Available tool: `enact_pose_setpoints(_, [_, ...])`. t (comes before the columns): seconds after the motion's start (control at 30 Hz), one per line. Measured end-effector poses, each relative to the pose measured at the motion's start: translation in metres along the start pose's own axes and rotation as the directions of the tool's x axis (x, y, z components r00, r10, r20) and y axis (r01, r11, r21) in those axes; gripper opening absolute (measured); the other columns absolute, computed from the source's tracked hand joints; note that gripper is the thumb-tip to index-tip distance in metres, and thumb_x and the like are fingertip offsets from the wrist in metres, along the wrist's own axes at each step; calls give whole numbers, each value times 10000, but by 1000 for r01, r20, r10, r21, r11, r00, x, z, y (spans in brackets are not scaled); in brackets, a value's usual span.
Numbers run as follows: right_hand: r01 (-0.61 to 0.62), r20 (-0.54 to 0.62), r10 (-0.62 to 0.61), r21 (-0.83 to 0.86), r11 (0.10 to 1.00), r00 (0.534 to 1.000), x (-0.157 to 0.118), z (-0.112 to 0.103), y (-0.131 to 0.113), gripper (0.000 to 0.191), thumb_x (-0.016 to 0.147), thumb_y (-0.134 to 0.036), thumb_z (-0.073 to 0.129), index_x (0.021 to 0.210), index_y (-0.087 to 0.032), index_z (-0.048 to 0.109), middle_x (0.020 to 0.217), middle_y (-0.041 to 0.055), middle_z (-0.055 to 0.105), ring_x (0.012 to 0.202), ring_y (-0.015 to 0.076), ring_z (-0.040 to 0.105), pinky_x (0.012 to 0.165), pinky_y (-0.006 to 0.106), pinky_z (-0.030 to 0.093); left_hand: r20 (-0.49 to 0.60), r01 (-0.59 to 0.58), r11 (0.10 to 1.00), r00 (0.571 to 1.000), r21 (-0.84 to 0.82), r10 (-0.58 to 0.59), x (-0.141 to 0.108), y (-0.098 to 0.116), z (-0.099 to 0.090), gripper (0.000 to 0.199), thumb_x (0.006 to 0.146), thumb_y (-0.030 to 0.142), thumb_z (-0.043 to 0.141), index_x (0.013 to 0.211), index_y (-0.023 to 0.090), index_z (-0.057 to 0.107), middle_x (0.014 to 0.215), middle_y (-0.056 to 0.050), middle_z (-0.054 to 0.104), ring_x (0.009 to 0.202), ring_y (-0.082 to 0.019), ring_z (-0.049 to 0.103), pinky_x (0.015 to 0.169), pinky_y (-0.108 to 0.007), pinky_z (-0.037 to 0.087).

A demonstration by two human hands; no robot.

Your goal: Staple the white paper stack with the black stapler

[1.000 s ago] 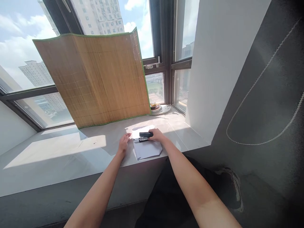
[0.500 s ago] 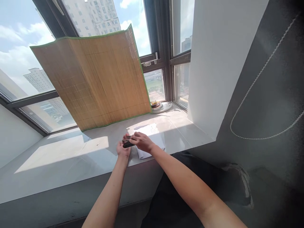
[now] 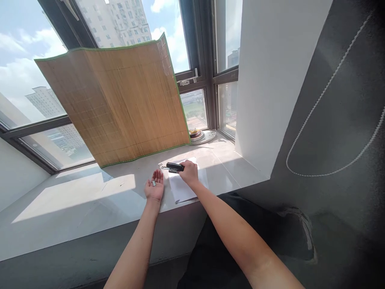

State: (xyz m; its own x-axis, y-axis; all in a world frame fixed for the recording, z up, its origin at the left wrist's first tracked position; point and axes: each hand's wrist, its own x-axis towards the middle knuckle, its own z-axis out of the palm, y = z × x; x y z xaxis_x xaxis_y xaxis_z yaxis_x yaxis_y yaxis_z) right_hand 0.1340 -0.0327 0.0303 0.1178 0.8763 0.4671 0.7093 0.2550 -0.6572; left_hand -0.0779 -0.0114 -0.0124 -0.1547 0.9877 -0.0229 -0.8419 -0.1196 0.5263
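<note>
My left hand (image 3: 154, 188) is palm up with its fingers spread. On the palm lies a small silvery strip of staples (image 3: 154, 183). Just to the right, my right hand (image 3: 189, 172) is closed round one end of a black stapler (image 3: 174, 167), which points left and looks opened, its metal part showing at the left end. Beneath the stapler and right hand, white sheets of paper (image 3: 183, 192) lie on the pale window sill (image 3: 120, 206). Small silvery pieces (image 3: 160, 165) rest on the sill just left of the stapler's tip.
A bamboo mat (image 3: 126, 104) with green edging leans against the window behind my hands. Stacked plates (image 3: 203, 137) stand in the sill's corner. A white wall (image 3: 264, 88) rises at the right, and a beaded cord (image 3: 303, 124) hangs beyond it.
My right hand has moved the stapler up and right, off my left palm. My left hand has opened out flat, and the staple strip now shows on it.
</note>
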Motion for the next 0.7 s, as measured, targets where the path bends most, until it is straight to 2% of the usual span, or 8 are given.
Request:
enact_pose_setpoints(0.13, [-265, 115, 257, 60, 962, 959, 2, -1, 16, 127, 720, -261, 853, 839, -242, 814, 801, 37, 732, 787, 221, 678, 715, 300, 447, 169, 94, 994, 982, -55, -83, -13, 2, 12, 595, 1120, 373, 242, 1593, 74, 443, 1506, -228, 610, 1387, -252, 621, 1137, -438, 548])
enact_pose_setpoints(0.27, [-272, 156, 268, 8, 962, 951, -1, 4, 22, 154, 684, -236, 874, 817, -218, 798, 748, 60, 722, 760, 229, 678, 706, 307, 463, 250, 167, 985, 956, -45, -150, -20, 2, 18, 606, 1116, 418, 303, 1634, 117, 396, 1579, -226, 537, 1451, -288, 555, 1181, -506, 502])
enact_pose_setpoints(0.37, [-216, 108, 229, -116, 969, 967, -2, 3, 16, 179, 697, -199, 853, 857, -204, 773, 869, 103, 723, 927, 286, 664, 819, 373, 492, 285, 202, 979, 941, -31, -185, -21, 2, 19, 613, 1107, 452, 350, 1625, 131, 412, 1594, -223, 521, 1482, -302, 518, 1204, -525, 473])
enact_pose_setpoints(0.43, [-97, 35, 104, -146, 984, 994, -3, 0, 8, 271, 729, -200, 836, 989, -200, 762, 1045, 143, 708, 1066, 323, 614, 867, 411, 498, 317, 212, 977, 927, 2, -201, -22, 2, 20, 630, 1101, 489, 372, 1612, 126, 431, 1603, -221, 512, 1505, -307, 489, 1220, -518, 454])
enact_pose_setpoints(0.5, [153, -10, -155, -105, 983, 988, -5, -3, -3, 318, 838, -227, 769, 1152, -201, 728, 1176, 157, 671, 1126, 312, 573, 900, 416, 497, 337, 205, 977, 918, 55, -211, -24, 1, 22, 648, 1097, 527, 371, 1588, 115, 466, 1606, -217, 509, 1520, -306, 468, 1232, -498, 438])
enact_pose_setpoints(0.6, [576, 89, -576, 20, 817, 813, -10, 0, -17, 261, 985, -240, 636, 1238, -219, 701, 1207, 121, 674, 1111, 260, 571, 952, 391, 482, 336, 188, 967, 912, 174, -238, -28, 1, 27, 672, 1087, 592, 347, 1539, 134, 541, 1602, -199, 519, 1540, -295, 439, 1244, -459, 418])
enact_pose_setpoints(0.67, [702, 190, -702, 82, 708, 686, -14, 6, -24, 261, 981, -241, 669, 1238, -232, 715, 1189, 89, 703, 1104, 246, 588, 969, 364, 476, 354, 190, 950, 895, 249, -272, -32, 0, 30, 703, 1069, 650, 343, 1520, 163, 574, 1598, -183, 527, 1554, -301, 415, 1246, -466, 409])
enact_pose_setpoints(0.7, [696, 207, -694, 72, 714, 690, -15, 10, -26, 253, 955, -233, 710, 1207, -249, 734, 1166, 63, 721, 1095, 235, 599, 970, 338, 475, 371, 195, 941, 881, 276, -292, -34, 0, 31, 719, 1058, 676, 346, 1517, 175, 581, 1595, -177, 531, 1557, -310, 406, 1246, -482, 404])
